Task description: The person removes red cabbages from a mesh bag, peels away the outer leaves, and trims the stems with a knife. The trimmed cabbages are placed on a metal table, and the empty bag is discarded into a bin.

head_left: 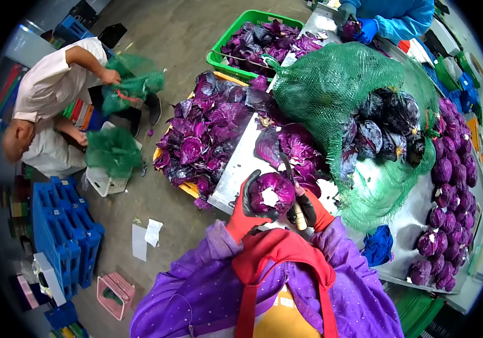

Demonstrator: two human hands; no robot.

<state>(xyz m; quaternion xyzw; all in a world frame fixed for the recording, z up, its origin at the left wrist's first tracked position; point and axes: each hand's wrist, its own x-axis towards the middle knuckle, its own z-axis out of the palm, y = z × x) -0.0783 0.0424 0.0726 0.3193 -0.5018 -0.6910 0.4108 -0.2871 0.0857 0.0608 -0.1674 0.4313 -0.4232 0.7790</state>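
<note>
Above the red apron (278,253), left hand (245,211) fingers clamp the cabbage (272,192), cut stump upward. Right hand (312,209), closed on the knife (287,174), touches the cabbage's right side, blade pointing away.

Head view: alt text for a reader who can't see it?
At a steel table, the gloved left hand grips a red cabbage and the right hand holds a knife at its side. Behind lie a green net sack of cabbages, trimmed heads at right and heaps of purple leaves; a crouching person and a blue-gloved person work nearby.
</note>
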